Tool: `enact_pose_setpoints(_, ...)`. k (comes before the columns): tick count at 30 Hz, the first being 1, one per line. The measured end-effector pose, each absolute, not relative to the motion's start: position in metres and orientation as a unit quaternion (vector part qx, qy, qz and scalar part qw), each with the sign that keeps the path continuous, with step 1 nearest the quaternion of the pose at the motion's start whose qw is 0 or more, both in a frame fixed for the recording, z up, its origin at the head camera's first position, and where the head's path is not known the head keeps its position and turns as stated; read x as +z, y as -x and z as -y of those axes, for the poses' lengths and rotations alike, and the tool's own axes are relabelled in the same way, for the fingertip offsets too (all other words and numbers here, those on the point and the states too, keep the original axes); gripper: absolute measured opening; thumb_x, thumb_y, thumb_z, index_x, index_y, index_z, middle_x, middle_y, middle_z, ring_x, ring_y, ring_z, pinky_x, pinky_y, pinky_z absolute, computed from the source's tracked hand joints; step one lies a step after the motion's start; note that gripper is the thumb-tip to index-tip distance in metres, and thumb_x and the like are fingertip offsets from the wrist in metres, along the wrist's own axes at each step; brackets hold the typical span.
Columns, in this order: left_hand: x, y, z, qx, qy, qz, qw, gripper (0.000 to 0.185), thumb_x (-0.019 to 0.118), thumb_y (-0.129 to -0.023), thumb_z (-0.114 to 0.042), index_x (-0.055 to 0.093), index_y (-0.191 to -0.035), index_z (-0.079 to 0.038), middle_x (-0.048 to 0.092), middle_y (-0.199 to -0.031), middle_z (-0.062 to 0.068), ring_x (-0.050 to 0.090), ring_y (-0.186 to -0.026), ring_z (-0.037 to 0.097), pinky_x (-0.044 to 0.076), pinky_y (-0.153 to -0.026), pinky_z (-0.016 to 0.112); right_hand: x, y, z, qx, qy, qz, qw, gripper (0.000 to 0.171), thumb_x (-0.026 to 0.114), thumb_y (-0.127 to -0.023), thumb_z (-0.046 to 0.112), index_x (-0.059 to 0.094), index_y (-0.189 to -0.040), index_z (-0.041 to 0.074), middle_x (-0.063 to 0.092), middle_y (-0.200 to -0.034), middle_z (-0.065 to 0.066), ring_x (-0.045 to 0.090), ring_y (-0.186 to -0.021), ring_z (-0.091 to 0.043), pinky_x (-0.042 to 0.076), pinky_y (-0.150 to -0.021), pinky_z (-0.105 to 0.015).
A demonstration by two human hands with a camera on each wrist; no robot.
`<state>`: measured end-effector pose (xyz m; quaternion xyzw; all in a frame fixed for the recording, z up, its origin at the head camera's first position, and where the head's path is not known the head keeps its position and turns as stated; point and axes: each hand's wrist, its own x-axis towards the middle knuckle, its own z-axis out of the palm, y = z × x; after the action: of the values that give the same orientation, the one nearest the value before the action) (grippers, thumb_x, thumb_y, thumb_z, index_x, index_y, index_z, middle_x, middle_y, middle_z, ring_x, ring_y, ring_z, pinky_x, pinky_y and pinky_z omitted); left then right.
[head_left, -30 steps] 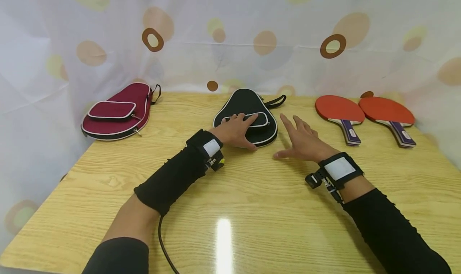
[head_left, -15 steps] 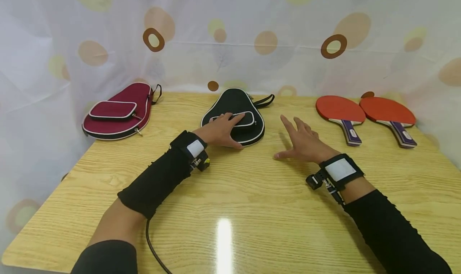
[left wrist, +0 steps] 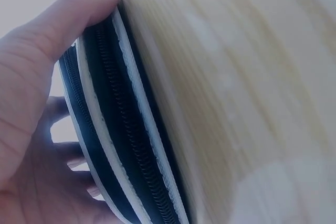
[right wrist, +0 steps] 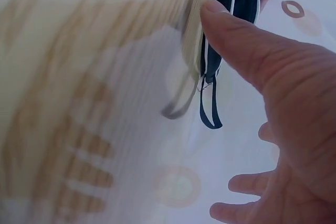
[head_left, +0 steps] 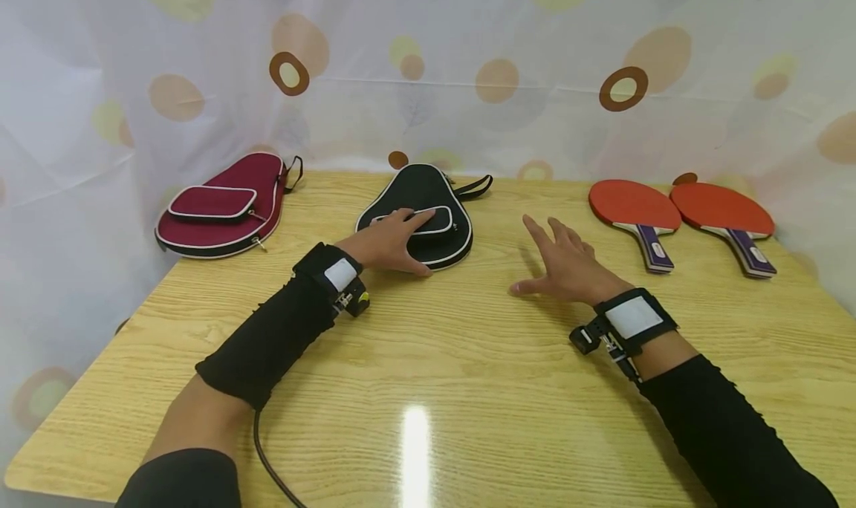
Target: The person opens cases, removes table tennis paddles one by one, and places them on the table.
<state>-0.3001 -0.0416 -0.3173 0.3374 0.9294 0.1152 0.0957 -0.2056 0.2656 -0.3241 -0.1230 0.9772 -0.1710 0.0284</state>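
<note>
A black table tennis paddle case [head_left: 414, 187] with white piping lies flat toward the back of the table. My left hand [head_left: 384, 242] holds it from above, fingers over its front pocket and thumb at the near edge. In the left wrist view the thumb [left wrist: 68, 22] presses by the zipper side of the case [left wrist: 123, 114], and the fingertips meet the pocket. Right of the case, my right hand [head_left: 568, 266] hovers over the table with fingers spread and nothing in it. The case's wrist strap [head_left: 473, 189] points back right.
A maroon paddle case [head_left: 224, 207] lies at the back left. Two red paddles, a nearer one [head_left: 631, 205] and one farther right [head_left: 722, 209], lie at the back right with purple handles forward. A patterned curtain [head_left: 428, 70] hangs behind the wooden table [head_left: 414, 359].
My left hand has slid the black case to the left across the table, away from my right hand. The right hand has stayed nearly still, fingers spread.
</note>
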Motion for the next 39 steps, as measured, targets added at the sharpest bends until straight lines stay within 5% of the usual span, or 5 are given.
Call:
enact_pose_setpoints(20, -0.318, 0.306, 0.080, 0.143, -0.336, -0.926, 0.093, 0.109, 0.082, -0.081, -0.048, 0.016, -0.164, -0.021, 0.021, -0.162, 0.023, 0.032, -0.144, 0.045, 0.029, -0.114, 0.061, -0.325, 0.206, -0.268, -0.162, 0.130, -0.978, -0.009, 0.107, 0.077, -0.087, 0.046, 0.011, -0.162, 0.006, 0.007, -0.159, -0.038, 0.010, -0.143, -0.063, 0.014, -0.104, -0.081)
enact_pose_setpoints(39, -0.321, 0.319, 0.121, 0.154, -0.339, -0.924, 0.084, 0.110, 0.085, -0.079, -0.044, 0.020, -0.163, -0.017, 0.024, -0.160, 0.025, 0.033, -0.143, 0.043, 0.028, -0.115, 0.058, -0.325, 0.206, -0.266, -0.159, 0.130, -0.979, -0.012, 0.107, 0.078, -0.086, 0.046, 0.014, -0.161, 0.005, 0.010, -0.159, -0.039, 0.013, -0.143, -0.063, 0.015, -0.105, -0.080)
